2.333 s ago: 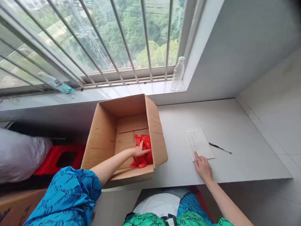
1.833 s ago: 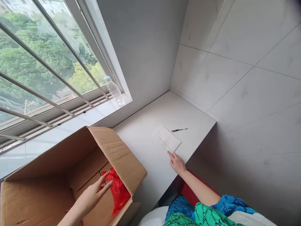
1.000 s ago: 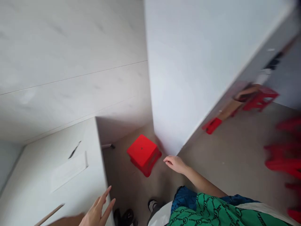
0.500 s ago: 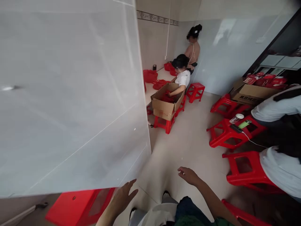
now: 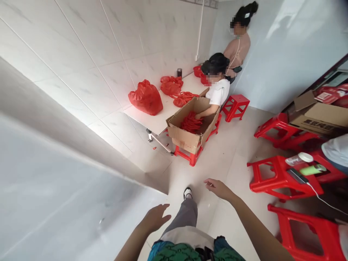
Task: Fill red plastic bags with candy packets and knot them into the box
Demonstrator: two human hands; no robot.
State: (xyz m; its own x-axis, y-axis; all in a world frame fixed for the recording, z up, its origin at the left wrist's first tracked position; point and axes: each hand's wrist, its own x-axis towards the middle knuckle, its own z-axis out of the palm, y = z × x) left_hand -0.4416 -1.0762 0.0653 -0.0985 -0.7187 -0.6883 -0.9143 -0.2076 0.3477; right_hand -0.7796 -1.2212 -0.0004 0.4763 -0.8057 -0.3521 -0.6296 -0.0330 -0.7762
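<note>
The left hand (image 5: 157, 217) is opened, the right hand (image 5: 216, 187) loosely half-opened. A cardboard box (image 5: 185, 140) is supported by a red stool (image 5: 192, 158).

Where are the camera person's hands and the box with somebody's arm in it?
Left hand (image 5: 154, 218): head view, middle of the hand.
Right hand (image 5: 218, 189): head view, middle of the hand.
Cardboard box (image 5: 185, 140): head view, its near wall.
</note>
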